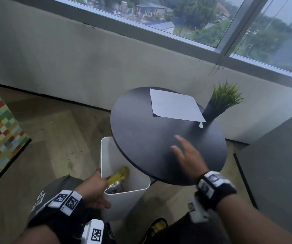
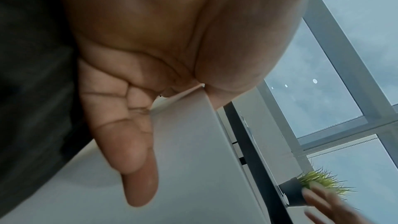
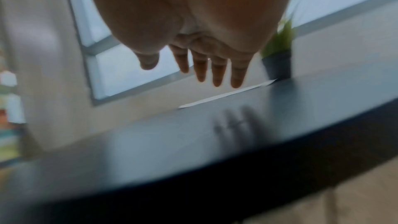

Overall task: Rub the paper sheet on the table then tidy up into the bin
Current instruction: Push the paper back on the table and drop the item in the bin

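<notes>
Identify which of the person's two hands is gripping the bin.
The left hand: it grips the white bin by its rim. The right hand holds nothing, fingers spread above the black table.

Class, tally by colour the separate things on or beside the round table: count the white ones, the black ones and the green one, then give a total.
White: 3, the paper sheet, the small scrap, the bin
Black: 2, the table, the plant pot
Green: 1, the grass plant
Total: 6
</notes>
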Demonstrator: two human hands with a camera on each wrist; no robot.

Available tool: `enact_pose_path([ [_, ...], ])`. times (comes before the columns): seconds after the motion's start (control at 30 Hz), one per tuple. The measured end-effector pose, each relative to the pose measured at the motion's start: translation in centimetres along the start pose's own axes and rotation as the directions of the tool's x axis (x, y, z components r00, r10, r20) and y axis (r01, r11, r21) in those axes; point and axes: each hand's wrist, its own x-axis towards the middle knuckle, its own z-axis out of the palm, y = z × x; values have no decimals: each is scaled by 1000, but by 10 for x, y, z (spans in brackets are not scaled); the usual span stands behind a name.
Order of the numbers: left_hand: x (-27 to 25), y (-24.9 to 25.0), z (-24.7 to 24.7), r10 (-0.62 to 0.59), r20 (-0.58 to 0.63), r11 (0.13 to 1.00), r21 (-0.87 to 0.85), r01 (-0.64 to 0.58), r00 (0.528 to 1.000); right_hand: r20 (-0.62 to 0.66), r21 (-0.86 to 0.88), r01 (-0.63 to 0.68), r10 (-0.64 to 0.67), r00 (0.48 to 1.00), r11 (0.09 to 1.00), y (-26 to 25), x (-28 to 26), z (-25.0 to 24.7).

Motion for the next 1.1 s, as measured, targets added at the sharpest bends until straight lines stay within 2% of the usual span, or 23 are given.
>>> enact_pose_path([
  [0.07,3,-1,0,-4,-2,1000,8,4,1000,38,-128,-254,260,965,959,55,28,-24],
  [0.13,6,-2,-1,-5,12,1000,10,5,1000,93,-312,-397,444,891,863,98,46,-34],
  [0.2,10,-4,-2,-1,19,1000,20,1,1000,119,-439,-442,538,834,782,105,57,-28],
  [0.27,13,-4,-3,7,19,1000,21,-8,1000,151,-460,-414,529,835,785,72,65,-9],
  [0.33,13,-4,-1,12,9,1000,11,-12,1000,249,-455,-290,433,866,842,19,63,21],
  [0.4,12,-2,0,11,7,1000,11,-11,1000,398,-462,-33,241,885,886,-35,50,50],
  [0.43,11,-1,0,8,8,1000,10,-8,1000,476,-465,123,130,870,876,-57,40,61],
  [0.5,9,0,0,7,6,1000,8,-7,1000,614,-421,423,-92,784,803,-79,22,68],
  [0.53,9,1,-1,6,6,1000,8,-7,1000,672,-348,557,-214,709,754,-84,19,61],
  [0.57,9,1,-1,6,7,1000,7,-6,1000,702,-253,661,-336,628,706,-86,19,51],
  [0.6,9,0,-2,4,9,1000,7,-5,1000,695,-174,707,-423,581,686,-83,23,40],
  [0.63,11,-1,-2,0,9,1000,6,0,1000,647,-145,688,-458,610,711,-76,33,32],
  [0.67,12,-1,-2,-7,10,1000,7,7,1000,561,-165,610,-435,704,775,-67,48,26],
  [0.73,16,-2,-2,-24,18,1000,2,24,1000,364,-306,292,-172,916,906,-40,84,20],
  [0.77,18,-3,-1,-29,21,1000,-4,29,999,295,-376,103,13,956,921,-30,98,21],
  [0.8,19,-3,-2,-31,24,999,-7,31,999,256,-424,-48,170,951,904,-23,110,24],
  [0.83,19,-3,-2,-31,26,1000,-3,31,999,257,-459,-123,264,930,880,-23,117,31],
  [0.87,19,-4,-3,-30,29,1000,6,30,999,293,-480,-123,290,911,869,-29,117,39],
  [0.93,19,-3,-5,-28,29,1000,3,28,999,392,-490,43,176,903,871,-53,101,59],
  [0.97,19,-4,-5,-29,26,1000,-8,29,999,468,-448,215,23,883,868,-69,87,67],
  [1.0,19,-4,-5,-31,25,999,-18,31,999,564,-361,408,-151,812,839,-86,74,70],
  [1.07,20,-5,-7,-37,21,999,-26,38,999,676,-144,673,-425,602,725,-104,63,67],
  [1.1,21,-6,-8,-44,19,999,-27,44,999,656,-101,700,-482,581,707,-102,68,65],
])
